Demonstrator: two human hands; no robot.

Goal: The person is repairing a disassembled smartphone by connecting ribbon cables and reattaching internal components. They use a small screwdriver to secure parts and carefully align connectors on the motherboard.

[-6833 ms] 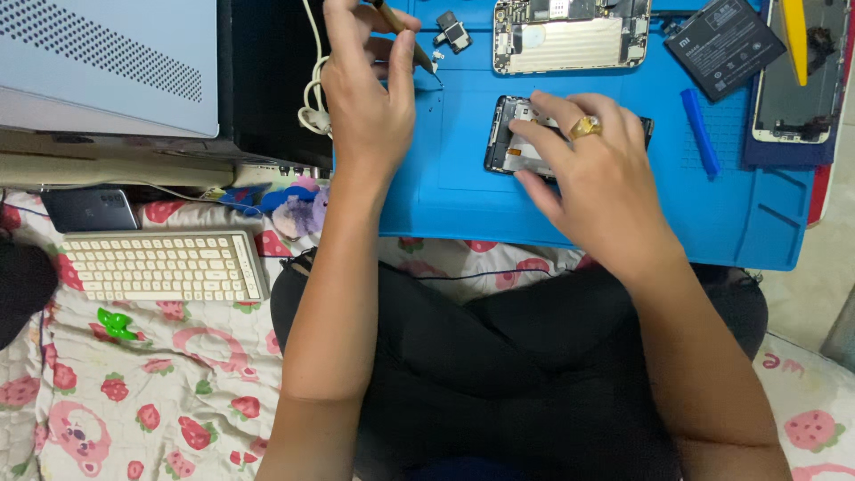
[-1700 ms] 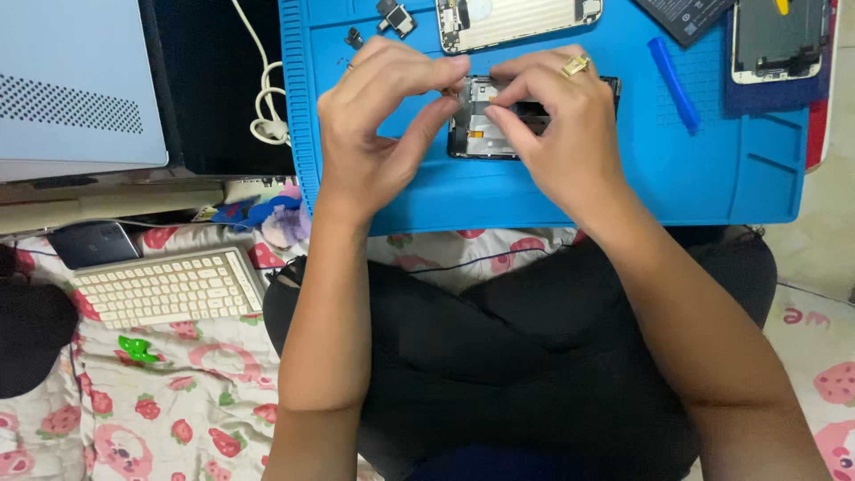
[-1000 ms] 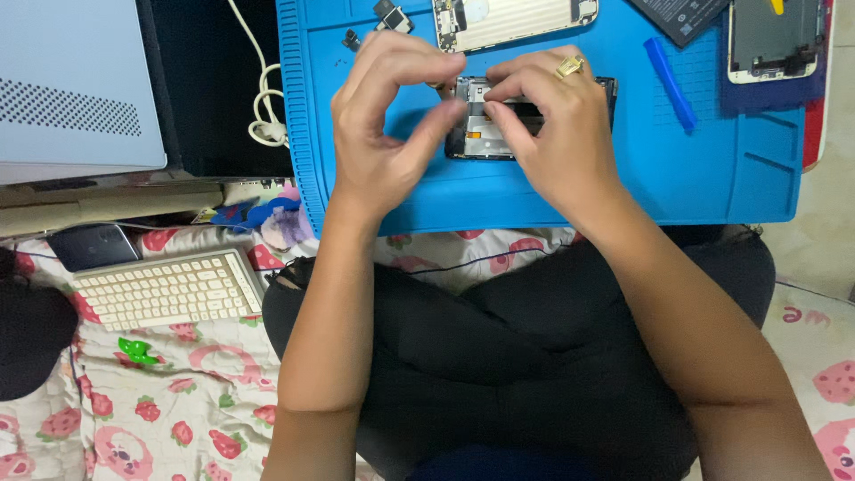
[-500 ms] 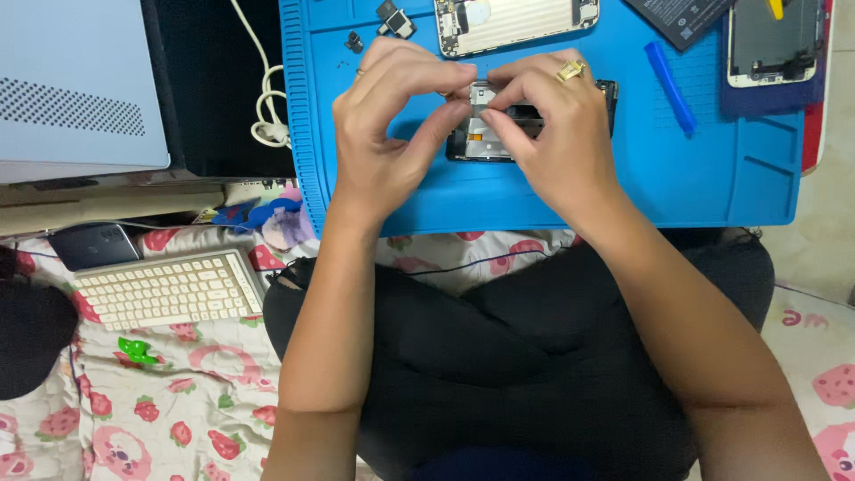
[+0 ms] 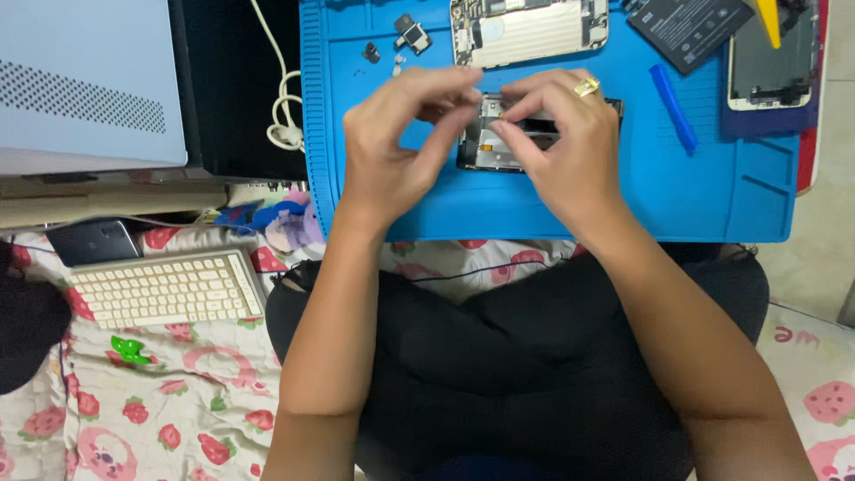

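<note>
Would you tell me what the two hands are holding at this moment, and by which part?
Both hands, left hand and right hand, pinch the opened phone body at its top edge, on the blue mat.

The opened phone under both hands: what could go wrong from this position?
1. Both hands, left hand and right hand, pinch over the opened phone; a slip of the fingers might bend or tear a delicate inner part.
2. The small loose parts lie bare on the blue mat near the left hand; a careless sweep may scatter them.
3. The mat's near edge overhangs the lap, so a dropped piece could roll off.
</note>
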